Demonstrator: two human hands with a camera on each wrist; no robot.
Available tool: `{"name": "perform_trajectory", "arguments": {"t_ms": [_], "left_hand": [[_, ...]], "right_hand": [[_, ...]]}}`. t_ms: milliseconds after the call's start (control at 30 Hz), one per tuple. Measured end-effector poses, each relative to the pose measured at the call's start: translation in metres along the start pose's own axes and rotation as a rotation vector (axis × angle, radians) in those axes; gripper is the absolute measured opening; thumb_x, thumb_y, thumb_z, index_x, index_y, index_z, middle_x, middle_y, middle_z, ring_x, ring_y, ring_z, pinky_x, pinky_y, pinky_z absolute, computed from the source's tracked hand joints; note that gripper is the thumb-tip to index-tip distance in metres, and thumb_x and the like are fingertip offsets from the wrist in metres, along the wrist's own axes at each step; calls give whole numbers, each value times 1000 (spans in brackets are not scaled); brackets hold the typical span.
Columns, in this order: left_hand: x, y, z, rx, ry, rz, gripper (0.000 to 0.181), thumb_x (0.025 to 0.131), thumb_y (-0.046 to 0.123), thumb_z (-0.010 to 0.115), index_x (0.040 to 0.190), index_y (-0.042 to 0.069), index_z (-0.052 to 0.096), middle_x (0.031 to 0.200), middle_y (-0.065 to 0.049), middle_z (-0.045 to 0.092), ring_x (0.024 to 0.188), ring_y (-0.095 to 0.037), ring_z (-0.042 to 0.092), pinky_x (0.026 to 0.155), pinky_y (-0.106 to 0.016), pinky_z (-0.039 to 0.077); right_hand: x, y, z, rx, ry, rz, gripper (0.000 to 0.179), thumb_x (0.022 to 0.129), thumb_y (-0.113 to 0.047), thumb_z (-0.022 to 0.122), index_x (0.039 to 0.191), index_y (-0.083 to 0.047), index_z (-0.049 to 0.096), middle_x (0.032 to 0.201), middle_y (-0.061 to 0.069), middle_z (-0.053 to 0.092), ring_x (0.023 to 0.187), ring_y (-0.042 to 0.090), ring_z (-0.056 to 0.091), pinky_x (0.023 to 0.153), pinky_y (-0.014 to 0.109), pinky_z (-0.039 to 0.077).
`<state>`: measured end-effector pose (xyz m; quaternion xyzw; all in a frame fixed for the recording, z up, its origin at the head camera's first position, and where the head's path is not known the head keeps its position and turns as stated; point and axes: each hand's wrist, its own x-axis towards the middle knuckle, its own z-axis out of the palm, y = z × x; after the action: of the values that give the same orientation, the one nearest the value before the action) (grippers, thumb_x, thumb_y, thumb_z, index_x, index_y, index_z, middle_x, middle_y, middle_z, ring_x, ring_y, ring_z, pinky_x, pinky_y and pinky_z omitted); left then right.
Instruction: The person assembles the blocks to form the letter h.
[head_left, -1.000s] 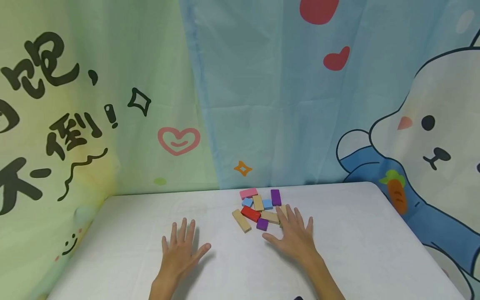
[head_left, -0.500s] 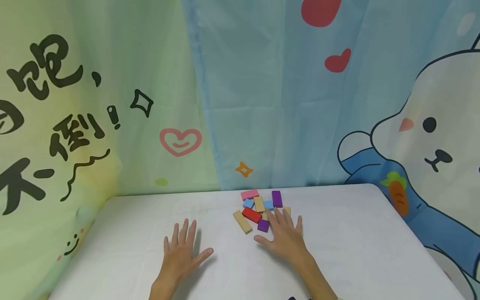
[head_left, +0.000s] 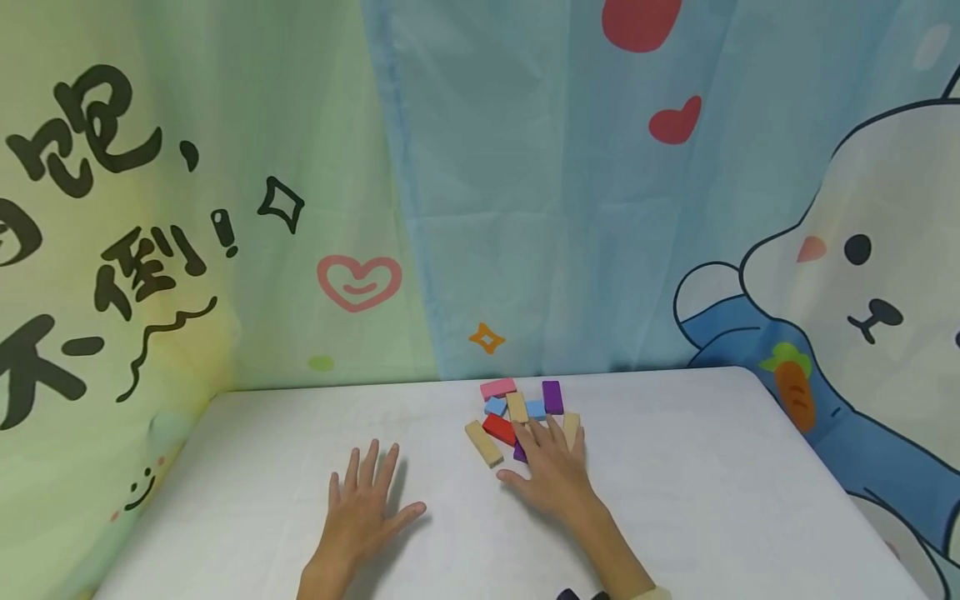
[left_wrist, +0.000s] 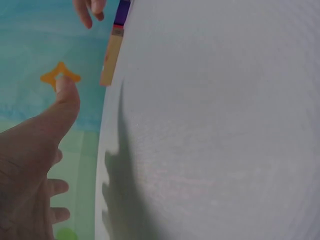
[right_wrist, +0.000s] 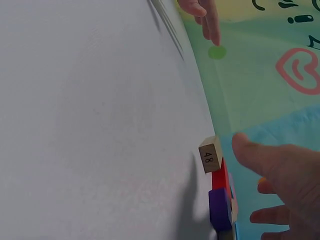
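A cluster of small rectangular blocks lies flat near the table's far edge. A red block, a pink block, a purple block, blue blocks and several tan blocks make it up. My right hand, fingers spread, hovers over the cluster's near side and partly hides a second purple block and some tan ones. My left hand is held above the table left of the blocks, fingers straight and thumb out, touching nothing. In the right wrist view, a tan block shows the number 48.
A white cloth covers the table. Behind it hangs a green and blue printed curtain with hearts, lettering and a white cartoon animal. A dark object shows at the bottom edge near the right forearm.
My right hand has moved left across the near side of the blocks, uncovering a tan block at the right and covering more of the near purple one. The left hand has barely moved.
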<state>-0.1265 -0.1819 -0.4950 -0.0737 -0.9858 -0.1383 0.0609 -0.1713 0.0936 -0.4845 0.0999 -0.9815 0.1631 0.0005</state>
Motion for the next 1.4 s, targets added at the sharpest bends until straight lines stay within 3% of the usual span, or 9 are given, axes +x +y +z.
{"name": "perform_trajectory", "arguments": {"t_ms": [200,633,967,1400], "left_hand": [[0,2,-1,-15,-5,0,88,82,66,60,150,15,36,155,-18,34,143,-47,29,106,-73,24],[-3,3,-1,-10,-12,-8,89,82,66,60,150,14,35,156,-18,34,143,-47,29,106,-73,24],[-1,6,1,-18,-20,6,88,82,65,60,150,15,35,155,-17,35,143,-46,29,106,-73,24],[-2,-2,-4,-27,-26,5,87,83,62,61,150,13,36,155,-17,35,143,-45,30,108,-71,24]], "right_hand": [[14,-6,3,18,33,-13,69,85,-43,69,144,-16,46,147,14,47,143,41,31,111,73,11],[33,-4,5,17,52,-56,62,87,-37,69,141,-13,50,143,16,51,140,41,36,110,73,15],[46,-1,13,-23,92,-99,45,87,-28,72,129,-16,63,120,11,60,120,33,49,110,67,27],[47,-2,18,-72,156,-136,39,83,-26,76,119,-15,69,96,8,58,97,27,50,106,60,36]]}}
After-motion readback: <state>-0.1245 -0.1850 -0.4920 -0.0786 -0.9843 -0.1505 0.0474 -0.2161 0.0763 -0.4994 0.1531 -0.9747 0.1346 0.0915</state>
